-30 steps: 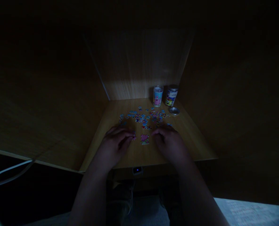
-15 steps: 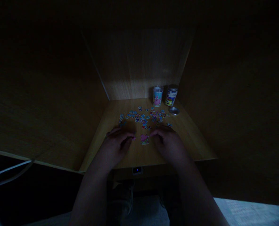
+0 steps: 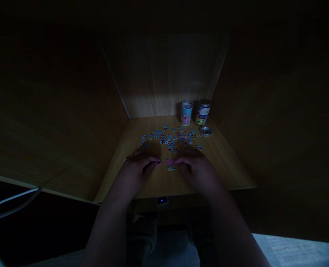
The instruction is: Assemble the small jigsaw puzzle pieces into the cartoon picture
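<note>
Pieces (image 3: pixel 169 137) of a jigsaw lay scattered on a dim wooden bench (image 3: pixel 222 170), beyond a joined pink-and-green section (image 3: pixel 171 164). To the section's left, a person's left hand (image 3: pixel 136 165) pinched a small pink piece (image 3: pixel 159 162) in a closed fingertip grip, just apart from the section. The right hand (image 3: pixel 196 165) had its fingertips close together at the section's right edge; whether that grip had hold cannot be told. Farther beyond, right of the section, a pink-and-blue canister (image 3: pixel 186 115) and a metal-topped canister (image 3: pixel 202 113) stood upright near a loose lid (image 3: pixel 206 131).
</note>
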Demonstrator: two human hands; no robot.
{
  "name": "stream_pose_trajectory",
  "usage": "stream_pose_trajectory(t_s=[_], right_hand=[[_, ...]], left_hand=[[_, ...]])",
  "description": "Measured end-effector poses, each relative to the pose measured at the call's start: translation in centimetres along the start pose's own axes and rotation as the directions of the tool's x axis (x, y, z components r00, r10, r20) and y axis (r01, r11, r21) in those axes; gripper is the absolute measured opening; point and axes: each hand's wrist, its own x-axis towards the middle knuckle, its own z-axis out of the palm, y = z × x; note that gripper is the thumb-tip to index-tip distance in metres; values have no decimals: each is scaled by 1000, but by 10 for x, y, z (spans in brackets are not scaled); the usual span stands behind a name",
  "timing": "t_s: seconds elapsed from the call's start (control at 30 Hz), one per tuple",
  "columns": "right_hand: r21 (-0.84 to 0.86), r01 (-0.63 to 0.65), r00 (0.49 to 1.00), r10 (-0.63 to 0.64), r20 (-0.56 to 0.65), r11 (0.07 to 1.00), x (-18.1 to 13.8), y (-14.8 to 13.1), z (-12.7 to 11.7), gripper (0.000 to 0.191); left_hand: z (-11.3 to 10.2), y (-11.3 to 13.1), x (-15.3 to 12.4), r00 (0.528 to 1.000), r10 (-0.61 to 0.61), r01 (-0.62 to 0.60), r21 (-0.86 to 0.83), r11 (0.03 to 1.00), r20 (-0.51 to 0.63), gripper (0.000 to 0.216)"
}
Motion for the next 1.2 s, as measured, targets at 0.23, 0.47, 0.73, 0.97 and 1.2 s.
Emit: stream_pose_trajectory(t_s=[0.23, 0.47, 0.73, 0.97, 1.2], right_hand=[[9, 11, 999, -11, 36, 1000, 0, -1, -1, 31], [-1, 45, 998, -44, 50, 999, -2, 1, 1, 31], [36, 84, 994, -87, 70, 996, -2, 0, 2, 28], [89, 108, 989, -116, 91, 990, -1, 0, 2, 30], [109, 133, 984, -144, 105, 985, 0, 0, 2, 31]], left_hand=[[0, -3, 1, 995, 77, -73, 69, 995, -62, 14], [-1, -4, 0, 994, 104, -103, 57, 993, -15, 29], [1, 0, 2, 992, 117, -122, 87, 989, 50, 42], [3, 3, 1, 986, 116, -130, 123, 984, 117, 43], [4, 4, 2, 985, 129, -140, 95, 986, 117, 47]])
